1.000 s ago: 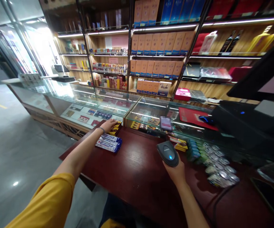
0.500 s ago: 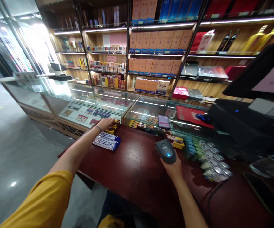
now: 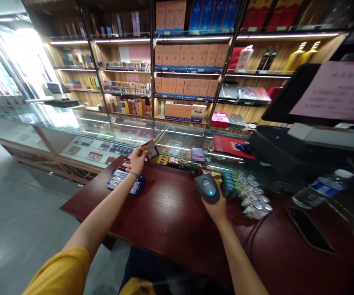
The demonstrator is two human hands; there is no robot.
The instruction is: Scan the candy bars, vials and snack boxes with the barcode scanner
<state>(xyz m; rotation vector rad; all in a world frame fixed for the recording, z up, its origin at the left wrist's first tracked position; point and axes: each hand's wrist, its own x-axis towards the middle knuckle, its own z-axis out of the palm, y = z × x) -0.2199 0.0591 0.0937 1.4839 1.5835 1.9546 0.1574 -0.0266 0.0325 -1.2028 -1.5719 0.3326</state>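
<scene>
My left hand is closed on a small brown and yellow packet, lifted above the far left of the dark red wooden counter. Below it lie several blue and white packets and a few darker ones. My right hand grips a grey handheld barcode scanner with a blue light, held over the counter's middle and pointing away from me.
Rolls of sweets and small tins sit right of the scanner. A water bottle, a dark phone, a till printer and a monitor stand at right. Glass display cases and stocked shelves are behind.
My left hand, which rested on the packets at the counter's far edge, has picked one up and raised it. The scanner hand stayed roughly where it was; the view has swung right.
</scene>
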